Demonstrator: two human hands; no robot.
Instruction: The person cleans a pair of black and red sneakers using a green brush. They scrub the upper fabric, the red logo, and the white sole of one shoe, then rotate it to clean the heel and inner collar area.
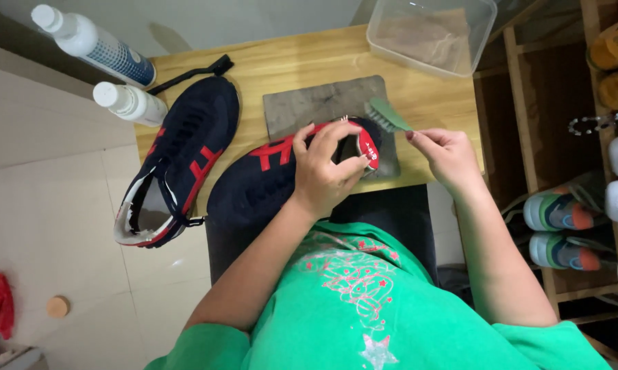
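Note:
A navy sneaker with red stripes [261,179] lies on its side across the front of the wooden table [309,65], its heel resting on a grey cloth [316,103]. My left hand [326,164] grips the sneaker around its heel opening. My right hand [447,152] holds a small green brush [386,115] by its handle, with the bristles against the red heel. The matching second sneaker [179,157] rests sole-down at the table's left side, hanging partly over the edge.
Two white bottles [127,101] [93,44] lie at the table's left corner beside a black brush [192,72]. A clear plastic tub [432,34] stands at the back right. A wooden shoe rack with several shoes [562,212] lines the right. White floor tiles lie to the left.

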